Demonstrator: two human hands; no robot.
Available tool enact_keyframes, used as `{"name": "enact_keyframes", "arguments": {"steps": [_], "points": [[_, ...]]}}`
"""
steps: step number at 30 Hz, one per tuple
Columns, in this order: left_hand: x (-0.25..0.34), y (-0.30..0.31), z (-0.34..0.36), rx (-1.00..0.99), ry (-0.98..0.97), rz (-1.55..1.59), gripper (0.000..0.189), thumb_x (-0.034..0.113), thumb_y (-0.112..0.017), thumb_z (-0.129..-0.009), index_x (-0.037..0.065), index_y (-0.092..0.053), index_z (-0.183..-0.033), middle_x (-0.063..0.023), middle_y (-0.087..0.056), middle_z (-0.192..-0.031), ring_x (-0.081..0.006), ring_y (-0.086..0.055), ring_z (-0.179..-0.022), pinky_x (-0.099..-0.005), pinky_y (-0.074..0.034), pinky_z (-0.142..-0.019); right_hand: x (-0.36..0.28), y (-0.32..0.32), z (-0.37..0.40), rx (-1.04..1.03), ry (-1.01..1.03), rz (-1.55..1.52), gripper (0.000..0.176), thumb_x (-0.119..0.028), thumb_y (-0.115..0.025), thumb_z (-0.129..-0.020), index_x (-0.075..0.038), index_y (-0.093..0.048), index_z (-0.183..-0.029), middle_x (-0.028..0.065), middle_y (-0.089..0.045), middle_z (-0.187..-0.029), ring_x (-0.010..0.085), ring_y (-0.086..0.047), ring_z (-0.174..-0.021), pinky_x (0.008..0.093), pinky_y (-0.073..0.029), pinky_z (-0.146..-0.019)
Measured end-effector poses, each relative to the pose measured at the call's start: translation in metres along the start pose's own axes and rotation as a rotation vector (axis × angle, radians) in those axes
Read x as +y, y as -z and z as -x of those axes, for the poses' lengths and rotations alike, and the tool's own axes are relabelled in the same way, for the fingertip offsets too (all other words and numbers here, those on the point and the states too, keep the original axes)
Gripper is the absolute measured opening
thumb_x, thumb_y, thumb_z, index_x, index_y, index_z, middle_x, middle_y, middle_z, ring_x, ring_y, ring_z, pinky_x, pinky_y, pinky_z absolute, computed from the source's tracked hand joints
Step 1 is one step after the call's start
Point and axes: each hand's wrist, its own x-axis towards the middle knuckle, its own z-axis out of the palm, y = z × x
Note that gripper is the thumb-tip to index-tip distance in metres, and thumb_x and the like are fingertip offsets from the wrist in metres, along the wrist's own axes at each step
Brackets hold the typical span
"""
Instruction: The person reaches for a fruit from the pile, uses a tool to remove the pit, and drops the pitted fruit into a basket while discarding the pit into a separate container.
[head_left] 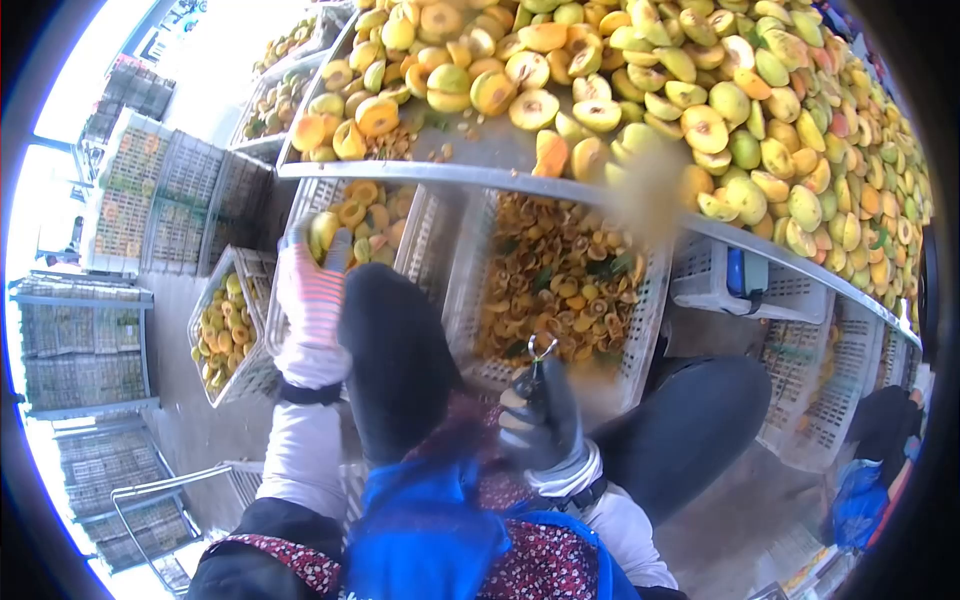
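Note:
My left hand [313, 292], in a striped glove, reaches over a crate of cut peaches [375, 225]. Its fingers are around a yellow-green peach [323, 230]. My right hand [540, 422], in a grey glove, is closed on the dark handle of a pitting tool [541, 350] whose metal loop points up. Just past that loop stands a white crate [648, 335] with brown pits and peach scraps [560, 270] in it. A blurred pale yellow object [648, 190] shows in front of the table edge.
Peach halves [720, 110] are heaped on a metal-edged table [450, 177] ahead. A crate of peaches [228, 325] is on the floor at left, with stacked crates [160, 195] behind. A grey bin [750, 285] sits under the table. Another person's dark-clad leg [885, 430] is at far right.

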Motion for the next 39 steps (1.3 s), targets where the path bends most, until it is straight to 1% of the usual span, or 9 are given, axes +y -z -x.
{"name": "enact_keyframes", "arguments": {"steps": [2,4,12,17,21,24,28,32,39], "points": [[0.005,0.003,-0.023,-0.094,-0.053,-0.75,0.043,0.023,-0.074,-0.076,0.002,-0.059,-0.111,-0.0173,-0.057,-0.107,-0.0327,-0.054,-0.101,-0.0391,-0.045,-0.088,0.001,-0.008,-0.001,0.296,0.064,0.131,0.045,-0.052,-0.041,-0.096,-0.011,-0.055,-0.088,-0.0031,-0.036,-0.058,0.0079,-0.031,-0.042,0.022,-0.023,-0.035],[0.054,-0.027,-0.022,-0.082,-0.245,-0.193,0.04,0.024,-0.074,-0.076,0.003,-0.061,-0.108,-0.0162,-0.06,-0.1,-0.0322,-0.058,-0.094,-0.0391,-0.047,-0.083,0.002,-0.008,-0.011,0.321,0.095,0.237,0.044,-0.054,-0.042,-0.095,-0.013,-0.054,-0.086,-0.0039,-0.036,-0.058,0.0081,-0.03,-0.041,0.022,-0.022,-0.036],[0.142,-0.176,-0.067,-0.754,-0.248,-0.242,0.036,0.036,-0.068,-0.078,0.006,-0.064,-0.099,-0.0155,-0.067,-0.09,-0.0297,-0.064,-0.084,-0.0405,-0.05,-0.076,-0.01,-0.002,-0.015,0.423,0.096,0.3,0.042,-0.058,-0.048,-0.09,-0.016,-0.052,-0.09,-0.0029,-0.044,-0.059,0.0093,-0.039,-0.043,0.0228,-0.029,-0.038],[0.134,-0.141,-0.03,-0.429,-0.713,0.007,0.039,0.018,-0.068,-0.073,0.01,-0.061,-0.111,-0.012,-0.064,-0.097,-0.0318,-0.06,-0.091,-0.0415,-0.05,-0.076,-0.013,-0.051,-0.011,0.594,0.634,0.719,0.039,-0.053,-0.05,-0.092,-0.014,-0.051,-0.091,-0.0021,-0.043,-0.058,0.0091,-0.039,-0.042,0.0237,-0.031,-0.037],[0.126,-0.092,0.031,-0.767,-0.989,0.029,0.054,0.005,-0.067,-0.058,0.015,-0.063,-0.111,-0.0066,-0.058,-0.109,-0.0303,-0.057,-0.093,-0.0409,-0.049,-0.079,-0.026,-0.056,-0.009,0.491,0.614,0.431,0.034,-0.045,-0.052,-0.093,-0.011,-0.05,-0.09,-0.0018,-0.043,-0.057,0.0097,-0.038,-0.04,0.023,-0.03,-0.037],[0.111,-0.077,0.058,-0.765,-0.657,0.32,0.055,0.008,-0.065,-0.066,0.006,-0.055,-0.121,-0.0091,-0.055,-0.117,-0.0272,-0.052,-0.108,-0.0373,-0.045,-0.089,-0.023,-0.065,-0.011,0.555,0.618,0.661,0.022,-0.03,-0.059,-0.092,-0.01,-0.05,-0.089,-0.0015,-0.044,-0.056,0.009,-0.039,-0.04,0.0234,-0.032,-0.036],[0.102,-0.071,0.09,-0.896,0.529,1.029,0.048,0.034,-0.057,-0.093,-0.001,-0.05,-0.125,-0.0087,-0.059,-0.114,-0.0162,-0.056,-0.106,-0.0281,-0.044,-0.09,-0.015,-0.067,-0.015,0.642,0.486,0.755,0.018,-0.022,-0.063,-0.088,-0.009,-0.051,-0.091,-0.0001,-0.047,-0.058,0.0092,-0.041,-0.042,0.024,-0.035,-0.038],[0.1,-0.075,0.098,-0.663,0.76,1.064,0.037,0.035,-0.053,-0.096,0.0,-0.061,-0.107,-0.0044,-0.065,-0.093,-0.0107,-0.062,-0.085,-0.0246,-0.05,-0.078,-0.01,-0.043,-0.017,0.644,0.883,1.677,0.023,-0.025,-0.059,-0.09,-0.004,-0.051,-0.094,0.0042,-0.051,-0.063,0.0154,-0.049,-0.049,0.0309,-0.04,-0.046],[0.1,-0.072,0.111,-0.558,0.51,0.92,0.027,0.023,-0.053,-0.096,-0.002,-0.06,-0.106,-0.0057,-0.063,-0.092,-0.0095,-0.058,-0.083,-0.0246,-0.048,-0.076,0.014,-0.039,-0.003,0.714,0.964,2.401,0.02,-0.018,-0.053,-0.091,0.0,-0.051,-0.101,0.0251,-0.058,-0.082,0.0408,-0.058,-0.074,0.0462,-0.044,-0.06]]}}
